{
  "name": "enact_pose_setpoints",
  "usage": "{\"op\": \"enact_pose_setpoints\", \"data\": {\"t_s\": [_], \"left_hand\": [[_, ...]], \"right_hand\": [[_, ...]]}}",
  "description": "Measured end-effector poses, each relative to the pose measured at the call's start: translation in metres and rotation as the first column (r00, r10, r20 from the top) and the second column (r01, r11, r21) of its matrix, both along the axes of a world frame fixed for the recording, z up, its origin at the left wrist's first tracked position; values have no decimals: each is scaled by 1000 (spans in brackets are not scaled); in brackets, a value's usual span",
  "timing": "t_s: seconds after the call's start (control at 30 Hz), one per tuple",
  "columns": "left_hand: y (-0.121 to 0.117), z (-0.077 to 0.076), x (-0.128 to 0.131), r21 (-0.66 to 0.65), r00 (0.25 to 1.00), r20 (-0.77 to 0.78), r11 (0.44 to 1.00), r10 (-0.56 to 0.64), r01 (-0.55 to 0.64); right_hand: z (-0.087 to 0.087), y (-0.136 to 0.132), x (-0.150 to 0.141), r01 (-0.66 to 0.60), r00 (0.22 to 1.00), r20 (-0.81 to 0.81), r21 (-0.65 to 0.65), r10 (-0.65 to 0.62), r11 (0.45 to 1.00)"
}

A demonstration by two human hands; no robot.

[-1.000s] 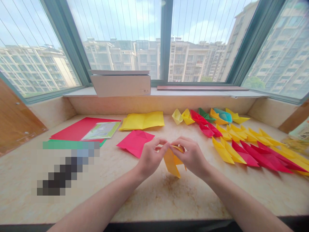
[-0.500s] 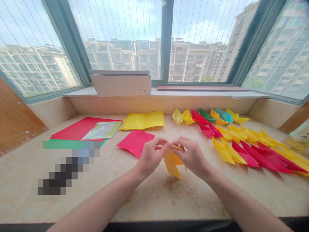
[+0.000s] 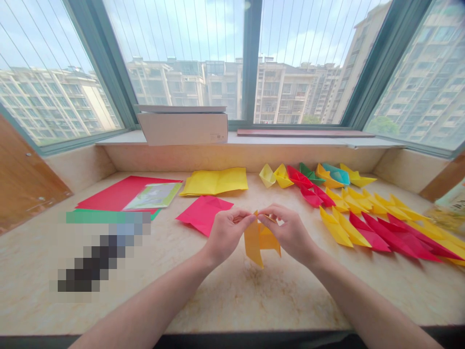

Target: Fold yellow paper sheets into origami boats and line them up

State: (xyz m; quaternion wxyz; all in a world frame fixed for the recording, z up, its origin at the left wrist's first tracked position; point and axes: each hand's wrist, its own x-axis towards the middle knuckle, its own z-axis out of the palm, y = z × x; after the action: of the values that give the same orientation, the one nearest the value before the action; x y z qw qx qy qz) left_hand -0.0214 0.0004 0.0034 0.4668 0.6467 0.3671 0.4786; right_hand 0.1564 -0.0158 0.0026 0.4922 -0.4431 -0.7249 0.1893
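Note:
A partly folded piece of yellow-orange paper (image 3: 255, 244) hangs between my hands above the counter. My left hand (image 3: 225, 236) pinches its top edge between thumb and fingers. From the other side, my right hand (image 3: 291, 232) pinches the same top edge, its fingertips almost meeting the left ones. Flaps of the paper hang down below the fingers, and part of the fold is covered by them. Just behind my left hand lies a creased pink-red sheet (image 3: 201, 214). Yellow folded paper boats (image 3: 334, 227) stand to the right of my right hand.
Yellow sheets (image 3: 214, 182) lie at the back centre. Red paper (image 3: 105, 195) and a clear packet (image 3: 152, 196) are at the left, near a blurred-out patch (image 3: 92, 261). Magenta boats (image 3: 395, 235) stand at the right. A white box (image 3: 183, 128) sits on the window ledge.
My fingertips have shifted slightly on the top edge, and a small point of the paper now shows above them. The hanging flaps have swung a little to the left.

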Motion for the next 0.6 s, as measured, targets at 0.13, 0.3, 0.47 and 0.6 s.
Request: {"op": "enact_pose_setpoints", "data": {"t_s": [0.13,0.3,0.47,0.6], "left_hand": [[0,1,0,0,1000,8,1000,-4,4],[0,3,-1,-17,999,15,999,-32,32],[1,4,-2,-8,1000,7,1000,-20,20],[1,1,-1,28,999,-40,999,24,-23]], "right_hand": [[1,0,0,-1,1000,-12,1,1,1000],[2,-1,0,-10,1000,-26,-6,10,1000],[2,-1,0,-13,999,-34,6,13,1000],[3,-2,-1,-9,1000,-28,18,10,1000]]}}
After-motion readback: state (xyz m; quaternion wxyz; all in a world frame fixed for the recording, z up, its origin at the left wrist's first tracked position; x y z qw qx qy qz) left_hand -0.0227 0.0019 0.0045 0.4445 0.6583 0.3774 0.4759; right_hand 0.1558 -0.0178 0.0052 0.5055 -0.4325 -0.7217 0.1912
